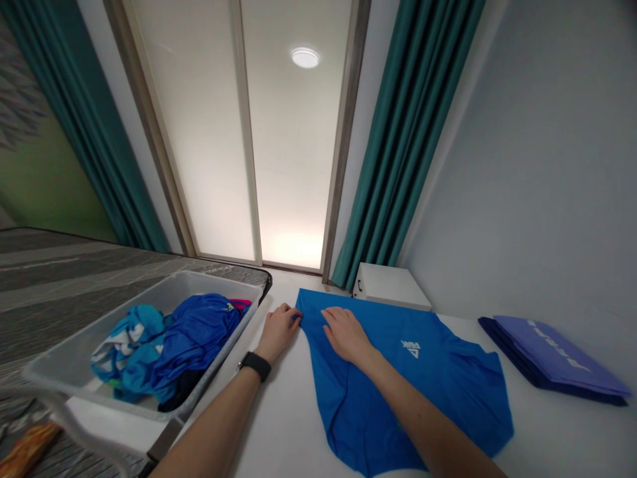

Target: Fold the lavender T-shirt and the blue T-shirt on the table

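One blue shirt (438,352) lies spread on a white table (279,411), its far edge running nearly straight and its near part rumpled into soft folds, with a small white logo (411,348) to the right of the right hand. The left hand (279,327) is at the shirt's left edge, just below the far left corner; its fingers are bent in towards the thumb and pinch a bit of that edge, while the rest of the hand is off the cloth, over the table. The right hand (344,334) rests palm down on the shirt, a little in from the same edge; its fingers lie close together and nearly straight, the thumb slightly apart, with cloth beneath them and none gripped. The right forearm crosses above the shirt's near part. A black watch (256,364) is on the left wrist.

Left of the left arm stands a pale plastic tub (202,285) holding a heap of crumpled clothes (199,338), mostly blue, with a strip of pink at the far side. To the shirt's right, well apart from both hands, lies a folded stack (552,355), purple over dark blue. Beyond the table's far edge are a white cabinet (391,285), a teal curtain (413,133) and a frosted sliding door (293,166).
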Motion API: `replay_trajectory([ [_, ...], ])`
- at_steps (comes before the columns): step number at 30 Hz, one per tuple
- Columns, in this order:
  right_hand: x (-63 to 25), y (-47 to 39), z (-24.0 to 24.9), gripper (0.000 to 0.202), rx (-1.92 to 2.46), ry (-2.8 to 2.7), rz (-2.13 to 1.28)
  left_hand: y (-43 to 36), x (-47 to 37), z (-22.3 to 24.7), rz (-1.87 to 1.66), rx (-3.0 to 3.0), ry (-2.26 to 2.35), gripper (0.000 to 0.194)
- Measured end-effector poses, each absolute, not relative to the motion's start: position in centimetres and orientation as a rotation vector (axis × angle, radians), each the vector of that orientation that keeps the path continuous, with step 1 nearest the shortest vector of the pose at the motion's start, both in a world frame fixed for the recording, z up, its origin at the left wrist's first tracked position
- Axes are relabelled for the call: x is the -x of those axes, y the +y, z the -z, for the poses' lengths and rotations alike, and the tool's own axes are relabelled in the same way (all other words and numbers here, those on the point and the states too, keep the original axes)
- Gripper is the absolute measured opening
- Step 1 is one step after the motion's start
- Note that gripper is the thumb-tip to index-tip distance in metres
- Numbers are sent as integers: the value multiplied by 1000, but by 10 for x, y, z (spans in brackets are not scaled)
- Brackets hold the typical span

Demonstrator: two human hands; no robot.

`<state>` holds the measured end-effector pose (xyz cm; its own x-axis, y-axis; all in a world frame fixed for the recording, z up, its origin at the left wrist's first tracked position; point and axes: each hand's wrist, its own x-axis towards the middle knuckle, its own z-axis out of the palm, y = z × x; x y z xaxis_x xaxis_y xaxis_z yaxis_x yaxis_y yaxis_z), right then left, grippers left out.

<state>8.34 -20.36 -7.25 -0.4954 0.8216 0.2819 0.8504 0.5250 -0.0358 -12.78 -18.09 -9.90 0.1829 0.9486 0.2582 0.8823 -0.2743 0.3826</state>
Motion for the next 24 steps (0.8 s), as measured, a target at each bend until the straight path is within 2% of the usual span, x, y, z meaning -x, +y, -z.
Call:
replay_trajectory([
  [11,-41,-185,96,57,1424,-2602,-224,-180,127,99,-666,-2254,1825,19],
  [19,-46,-202,93,57,1385,-2564,-106,-183,125,96,-664,-2264,1840,19],
  [24,-49,-210,95,57,1444,-2568,-188,-184,125,94,-665,-2259,1838,19],
])
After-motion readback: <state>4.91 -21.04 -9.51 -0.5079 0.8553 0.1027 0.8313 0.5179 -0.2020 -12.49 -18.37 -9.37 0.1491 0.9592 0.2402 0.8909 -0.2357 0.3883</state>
